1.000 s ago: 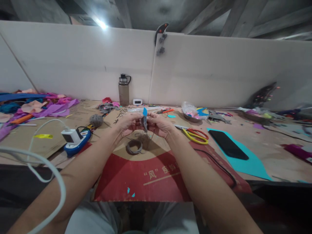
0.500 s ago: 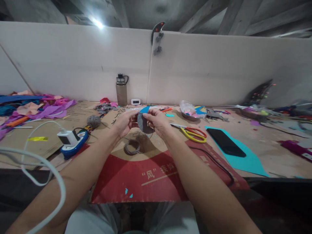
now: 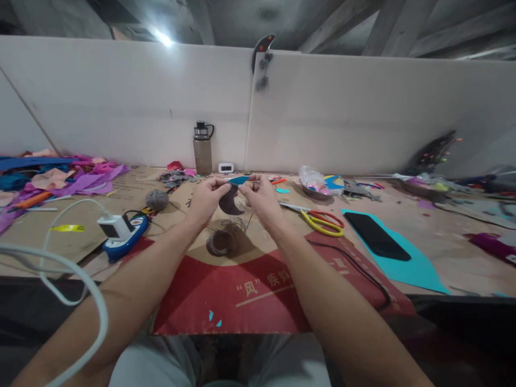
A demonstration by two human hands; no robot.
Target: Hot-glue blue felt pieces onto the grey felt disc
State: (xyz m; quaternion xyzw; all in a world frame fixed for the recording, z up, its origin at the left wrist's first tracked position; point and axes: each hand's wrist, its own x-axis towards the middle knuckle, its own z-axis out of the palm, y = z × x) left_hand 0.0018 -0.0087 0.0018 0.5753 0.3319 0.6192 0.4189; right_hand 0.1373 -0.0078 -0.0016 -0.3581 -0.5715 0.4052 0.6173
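Note:
Both hands are raised in front of me over the cardboard. A dark grey crescent-shaped piece (image 3: 230, 204) with a blue upper part (image 3: 239, 180) hangs between them. My left hand (image 3: 208, 200) is closed on its left side, thumb and fingers pinching the upper edge. From the right, my right hand (image 3: 264, 200) pinches the piece near the blue part, and a thin cord seems to hang below those fingers. Under the hands lies a coil of grey-brown cord (image 3: 220, 243), with loose strands beside it. The fingertips partly hide the upper edge.
Right of my hands lie red-and-yellow-handled scissors (image 3: 322, 221) and a black phone (image 3: 377, 236) on turquoise sheet. A power strip (image 3: 126, 239) with a white charger, a grey yarn ball (image 3: 157, 200) and a bottle (image 3: 202, 149) stand left and behind. Red printed cardboard (image 3: 226, 306) covers the front edge.
The crescent piece has turned: its blue part now lies nearly level between my fingertips and its grey tip points right. My right fingers have shifted along the upper edge.

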